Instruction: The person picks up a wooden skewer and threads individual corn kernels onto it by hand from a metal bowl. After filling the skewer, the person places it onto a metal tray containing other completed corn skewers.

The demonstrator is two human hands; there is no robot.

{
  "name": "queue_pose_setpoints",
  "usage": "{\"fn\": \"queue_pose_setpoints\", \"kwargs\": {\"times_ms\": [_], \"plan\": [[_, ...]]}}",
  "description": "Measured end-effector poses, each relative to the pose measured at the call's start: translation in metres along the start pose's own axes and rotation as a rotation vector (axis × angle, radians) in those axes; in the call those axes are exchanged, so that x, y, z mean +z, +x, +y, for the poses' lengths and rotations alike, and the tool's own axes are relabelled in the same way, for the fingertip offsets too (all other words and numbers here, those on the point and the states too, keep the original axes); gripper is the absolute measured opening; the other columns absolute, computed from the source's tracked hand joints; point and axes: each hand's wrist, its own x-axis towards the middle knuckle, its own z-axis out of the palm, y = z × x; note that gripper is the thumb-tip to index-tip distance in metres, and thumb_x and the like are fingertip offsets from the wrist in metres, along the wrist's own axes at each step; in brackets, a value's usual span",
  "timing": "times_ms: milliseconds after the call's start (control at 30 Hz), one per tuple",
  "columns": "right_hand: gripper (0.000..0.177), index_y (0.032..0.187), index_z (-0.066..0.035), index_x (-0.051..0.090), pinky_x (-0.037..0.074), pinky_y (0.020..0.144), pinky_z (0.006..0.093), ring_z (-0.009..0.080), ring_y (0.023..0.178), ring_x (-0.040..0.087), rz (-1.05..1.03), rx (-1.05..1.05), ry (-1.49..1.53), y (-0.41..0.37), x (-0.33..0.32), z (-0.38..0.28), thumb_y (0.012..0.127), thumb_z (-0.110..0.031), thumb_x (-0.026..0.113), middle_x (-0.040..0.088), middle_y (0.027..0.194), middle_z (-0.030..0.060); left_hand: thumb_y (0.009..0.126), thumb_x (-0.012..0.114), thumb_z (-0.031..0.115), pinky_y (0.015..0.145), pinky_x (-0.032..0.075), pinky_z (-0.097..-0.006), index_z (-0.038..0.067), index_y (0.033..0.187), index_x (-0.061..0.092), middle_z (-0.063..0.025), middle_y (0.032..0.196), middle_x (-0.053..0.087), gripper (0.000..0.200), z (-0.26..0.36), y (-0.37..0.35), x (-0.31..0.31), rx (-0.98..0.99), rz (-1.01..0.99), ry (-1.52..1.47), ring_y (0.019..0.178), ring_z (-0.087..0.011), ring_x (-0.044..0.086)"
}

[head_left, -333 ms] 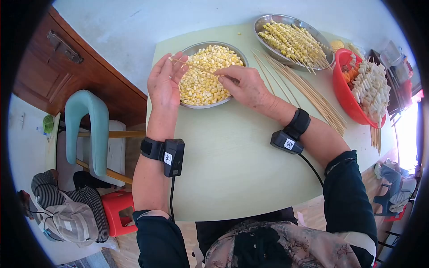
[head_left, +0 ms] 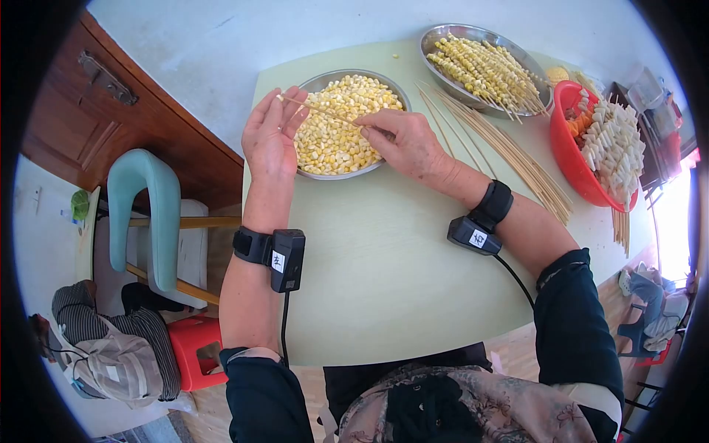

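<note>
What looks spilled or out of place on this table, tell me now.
One corn kernel lies loose on the table, outside the corn bowl. The bare skewers lie fanned, not bundled. Nothing else stands out.

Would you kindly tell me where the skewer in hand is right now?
In the head view, the skewer runs from the left hand to the right hand, just over the bowl of corn.

Right hand (head_left: pixel 410 144) pinches a bamboo skewer (head_left: pixel 319 109) over the corn bowl (head_left: pixel 314 83); left hand (head_left: pixel 269 136) steadies its tip. Loose skewers (head_left: pixel 509 159) lie on the table (head_left: pixel 391 258).
</note>
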Motion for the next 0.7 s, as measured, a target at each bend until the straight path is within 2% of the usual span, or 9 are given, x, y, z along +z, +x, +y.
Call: {"fn": "queue_pose_setpoints", "kwargs": {"times_ms": [700], "plan": [[0.017,0.091,-0.001,0.066,0.050,0.064,0.0345,0.0269,0.067,0.063,-0.018,-0.016,-0.013,0.0001,-0.0019,-0.0017,0.081,-0.010,0.056,0.064,0.076,0.0147,0.092,0.047,0.003,0.081,0.053,-0.0333,-0.008,0.112,0.048,-0.0241,0.111,0.055,0.023,-0.0035,0.0003,-0.0009,0.063,0.019,0.024,0.101,-0.0301,0.059]]}}
